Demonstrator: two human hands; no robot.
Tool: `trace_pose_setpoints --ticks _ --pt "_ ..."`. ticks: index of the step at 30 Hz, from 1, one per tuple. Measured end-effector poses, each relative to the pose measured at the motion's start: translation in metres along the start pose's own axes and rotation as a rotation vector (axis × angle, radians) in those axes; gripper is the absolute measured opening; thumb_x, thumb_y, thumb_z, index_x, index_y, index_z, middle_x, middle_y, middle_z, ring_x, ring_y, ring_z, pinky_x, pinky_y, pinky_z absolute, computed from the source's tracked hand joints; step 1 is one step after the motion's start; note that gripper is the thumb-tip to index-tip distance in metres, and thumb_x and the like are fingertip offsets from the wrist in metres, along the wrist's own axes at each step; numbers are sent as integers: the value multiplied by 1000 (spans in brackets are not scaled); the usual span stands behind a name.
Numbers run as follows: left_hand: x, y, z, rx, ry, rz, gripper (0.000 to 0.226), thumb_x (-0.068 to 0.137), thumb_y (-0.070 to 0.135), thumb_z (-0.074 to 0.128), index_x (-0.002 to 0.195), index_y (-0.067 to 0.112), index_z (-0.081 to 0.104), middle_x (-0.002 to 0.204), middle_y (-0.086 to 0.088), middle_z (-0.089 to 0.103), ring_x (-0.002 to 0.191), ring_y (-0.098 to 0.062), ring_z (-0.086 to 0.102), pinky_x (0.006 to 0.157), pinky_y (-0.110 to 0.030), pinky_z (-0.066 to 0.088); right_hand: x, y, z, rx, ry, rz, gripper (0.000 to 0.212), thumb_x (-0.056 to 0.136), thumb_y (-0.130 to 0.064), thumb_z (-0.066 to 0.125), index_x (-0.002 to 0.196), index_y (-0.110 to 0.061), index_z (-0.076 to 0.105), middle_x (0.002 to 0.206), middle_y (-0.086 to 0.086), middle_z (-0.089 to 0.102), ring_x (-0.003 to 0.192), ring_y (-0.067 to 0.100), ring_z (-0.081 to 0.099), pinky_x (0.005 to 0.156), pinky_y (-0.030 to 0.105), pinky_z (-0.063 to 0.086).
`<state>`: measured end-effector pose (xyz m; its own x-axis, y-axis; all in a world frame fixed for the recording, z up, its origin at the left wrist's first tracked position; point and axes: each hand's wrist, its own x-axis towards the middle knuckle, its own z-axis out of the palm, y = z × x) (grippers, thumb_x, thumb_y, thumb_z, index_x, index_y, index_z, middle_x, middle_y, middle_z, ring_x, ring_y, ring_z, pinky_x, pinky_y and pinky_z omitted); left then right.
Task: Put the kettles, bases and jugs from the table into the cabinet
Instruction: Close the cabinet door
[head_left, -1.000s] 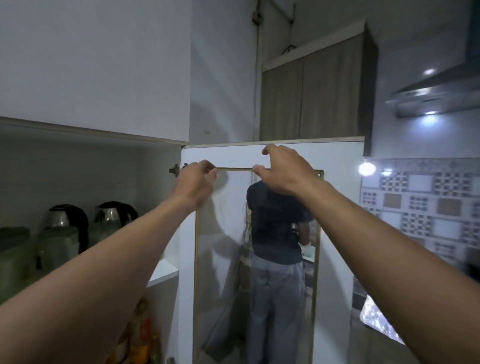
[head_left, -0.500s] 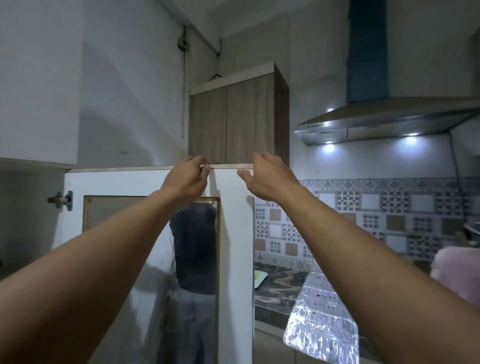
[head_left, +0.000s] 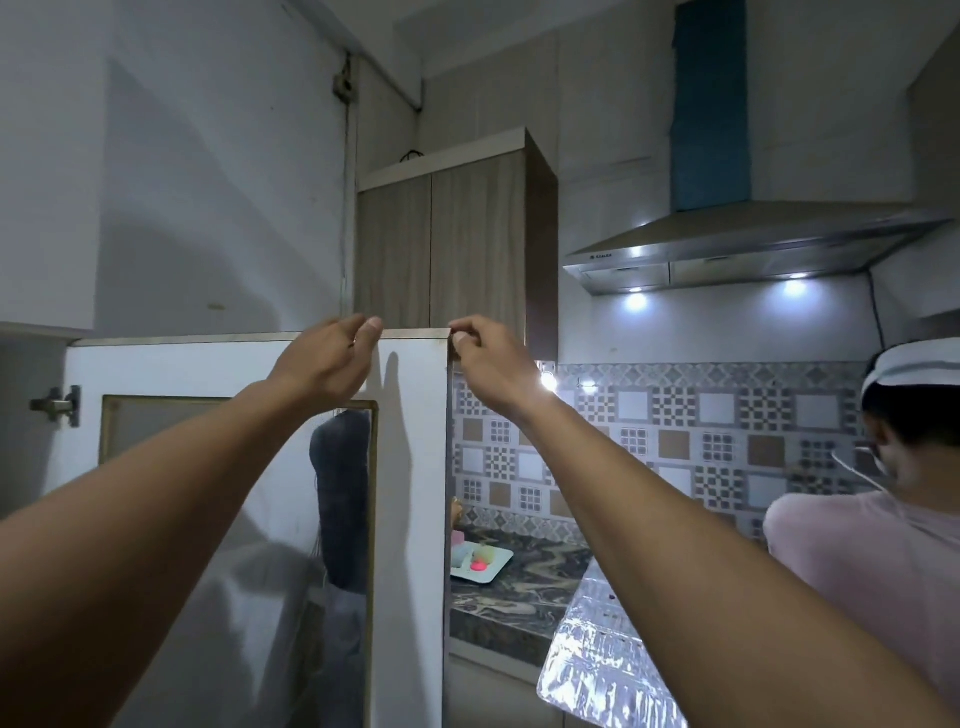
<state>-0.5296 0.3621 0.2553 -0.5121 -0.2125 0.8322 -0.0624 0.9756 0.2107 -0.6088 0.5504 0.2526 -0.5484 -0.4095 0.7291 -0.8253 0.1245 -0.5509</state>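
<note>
The white cabinet door (head_left: 410, 467) with a glass pane stands open in front of me, its hinge (head_left: 56, 405) at the left. My left hand (head_left: 327, 364) grips the door's top edge, thumb and fingers curled at the rim. My right hand (head_left: 491, 364) pinches the top free corner of the door. The cabinet's inside (head_left: 26, 415) is a dark strip at the far left. No kettle, base or jug shows in this frame.
A wooden wall cabinet (head_left: 452, 234) hangs behind the door, a lit range hood (head_left: 727, 249) to its right. Below are a tiled wall, a marble counter (head_left: 519, 597) with a white tray (head_left: 480, 564), and foil sheet (head_left: 608, 665). A person in pink (head_left: 872, 545) stands at right.
The view has swung right, so the shelf with kettles and green jugs has left the frame. Both hands have slid along the door's top edge to its free corner.
</note>
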Motion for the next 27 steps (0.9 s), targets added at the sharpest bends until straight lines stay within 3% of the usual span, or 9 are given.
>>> trace_pose_setpoints --ticks 7,10,12,14,17,19,23,25,27 --pt "-37 10 -65 -145 -6 -93 60 105 51 21 130 16 62 131 -13 63 121 -33 55 99 -39 41 -35 -48 -3 284 9 -8 24 103 -8 49 96 -20 70 98 2 74 93 19 74 86 46 61" --pt "-60 15 -110 -255 7 -114 59 106 50 24 122 16 69 125 -10 66 120 -28 56 94 -32 39 -57 -91 -1 332 -72 -38 22 103 -4 49 102 -8 71 96 7 73 85 19 72 80 43 61" --pt "-81 15 -145 -318 32 -118 61 104 53 23 116 20 73 127 -7 67 122 -23 57 102 -34 39 -72 -121 7 362 -137 -65 23 104 -4 48 109 -2 70 97 9 74 86 21 72 84 47 60" --pt "-103 17 -177 -362 39 -134 68 101 58 20 113 19 75 124 -5 69 118 -19 60 105 -37 41 -83 -146 18 450 -171 -63 23 103 -4 49 107 -3 72 93 7 75 84 19 73 87 49 59" --pt "-135 18 -223 -382 41 -164 75 97 64 19 117 17 74 123 -3 70 114 -16 63 96 -39 45 -99 -175 44 522 -251 -76 20 103 -10 54 100 -10 74 91 2 77 79 9 75 78 36 60" --pt "-159 14 -254 -390 66 -191 70 100 61 23 121 15 71 124 -4 69 113 -15 63 90 -35 47 -110 -195 69 544 -300 -94 19 103 -15 57 107 -10 75 99 4 79 89 12 76 81 35 61" --pt "-196 0 -304 -260 109 -228 61 98 60 32 118 17 70 123 -5 69 113 -17 63 101 -41 47 -129 -234 125 551 -376 -149 23 102 -22 60 120 -15 72 109 5 77 107 22 72 92 44 59" --pt "-210 -11 -328 -145 144 -232 53 96 58 40 107 17 72 111 -1 73 107 -17 66 99 -40 49 -136 -255 154 530 -398 -192 27 102 -23 60 127 -15 70 105 0 75 100 14 71 86 34 59" --pt "-225 -22 -351 -7 168 -257 37 98 46 50 108 16 69 107 -1 72 103 -16 67 91 -31 52 -143 -277 181 508 -418 -244 34 102 -26 59 133 -13 66 106 -4 74 94 4 70 88 26 56"
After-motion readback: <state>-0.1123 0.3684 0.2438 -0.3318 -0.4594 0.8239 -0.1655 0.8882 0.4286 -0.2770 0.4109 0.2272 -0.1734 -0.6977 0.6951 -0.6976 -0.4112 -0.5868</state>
